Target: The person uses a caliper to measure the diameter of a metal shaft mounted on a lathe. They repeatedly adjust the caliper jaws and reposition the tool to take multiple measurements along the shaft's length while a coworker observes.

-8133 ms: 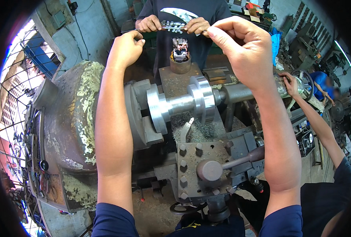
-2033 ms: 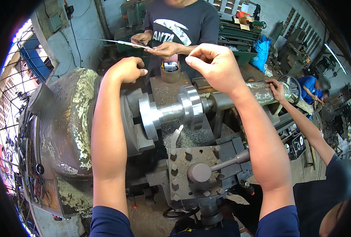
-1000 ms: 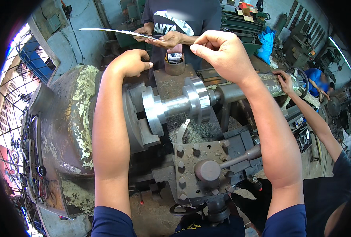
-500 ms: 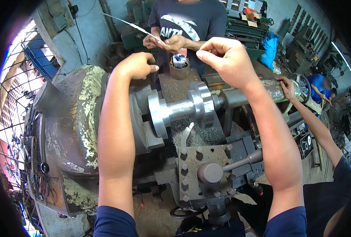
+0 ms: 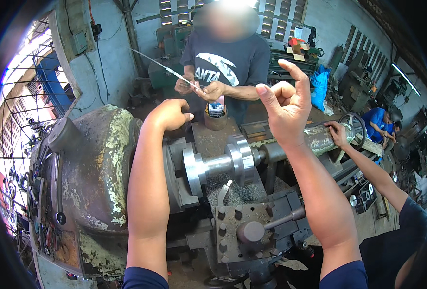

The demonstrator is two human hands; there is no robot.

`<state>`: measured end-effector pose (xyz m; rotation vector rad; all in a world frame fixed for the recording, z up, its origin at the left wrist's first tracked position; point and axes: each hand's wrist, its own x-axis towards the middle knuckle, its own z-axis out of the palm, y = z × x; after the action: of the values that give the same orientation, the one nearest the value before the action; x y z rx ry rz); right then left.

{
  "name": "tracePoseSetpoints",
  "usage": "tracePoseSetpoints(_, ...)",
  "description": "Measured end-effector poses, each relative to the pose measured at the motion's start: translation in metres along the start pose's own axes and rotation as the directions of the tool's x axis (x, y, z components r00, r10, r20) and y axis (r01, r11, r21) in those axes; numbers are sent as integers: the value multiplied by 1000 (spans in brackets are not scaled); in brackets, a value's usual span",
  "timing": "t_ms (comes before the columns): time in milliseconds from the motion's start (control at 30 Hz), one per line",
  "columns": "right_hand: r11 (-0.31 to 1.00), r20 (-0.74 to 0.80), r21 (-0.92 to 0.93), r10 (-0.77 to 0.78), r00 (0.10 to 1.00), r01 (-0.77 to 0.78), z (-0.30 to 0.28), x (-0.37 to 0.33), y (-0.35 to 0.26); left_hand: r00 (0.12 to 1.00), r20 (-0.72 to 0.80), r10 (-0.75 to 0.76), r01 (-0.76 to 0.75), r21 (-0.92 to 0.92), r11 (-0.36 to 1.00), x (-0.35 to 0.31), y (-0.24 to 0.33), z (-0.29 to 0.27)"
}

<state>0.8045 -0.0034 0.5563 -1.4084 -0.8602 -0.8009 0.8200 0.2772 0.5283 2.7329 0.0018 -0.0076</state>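
Both my arms reach over a metal lathe. My left hand (image 5: 169, 114) is raised in front of the chuck (image 5: 176, 178), fingers bent and apart from the thumb, nothing seen in it. My right hand (image 5: 289, 108) hovers above the tailstock end, index finger lifted and thumb spread, holding nothing. Between and below them a shiny turned steel workpiece (image 5: 217, 165) with round flanges sits between the chuck and the tailstock (image 5: 276, 150). Under it, a cutting tool (image 5: 224, 191) projects from the square tool post (image 5: 250, 232), apart from the workpiece.
Across the lathe a person (image 5: 230, 62) holds a long thin pale rod (image 5: 167, 70). At right, another person's hand (image 5: 337, 132) rests on the tailstock. A metal cup (image 5: 216, 121) stands behind the workpiece. Metal chips (image 5: 244, 193) lie below it. Hand tools (image 5: 42, 207) line the left side.
The view has tilted up, so the scene sits differently in the picture. My right hand's index finger has straightened upward and its thumb has spread. The lathe parts look unchanged.
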Motion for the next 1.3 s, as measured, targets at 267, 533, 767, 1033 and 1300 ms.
tracePoseSetpoints(267,991,58,-93,106,993,-100,-3,3,4,1000,1,0,0,18,1000,1,-2,2)
tracePoseSetpoints(533,842,651,-508,513,560,-181,-6,-5,11,1000,-14,-26,25,-85,996,-3,3,-1)
tracePoseSetpoints(767,852,574,-475,489,657,-220,-13,0,13,999,-2,-34,33,-83,996,-7,10,-1)
tracePoseSetpoints(1033,704,-360,-484,380,852,-519,-29,20,12,1000,-8,-8,7,-61,998,6,-2,4)
tracePoseSetpoints(1300,837,-473,-337,246,846,-431,-41,24,6,1000,-1,-18,17,-72,997,5,1,7)
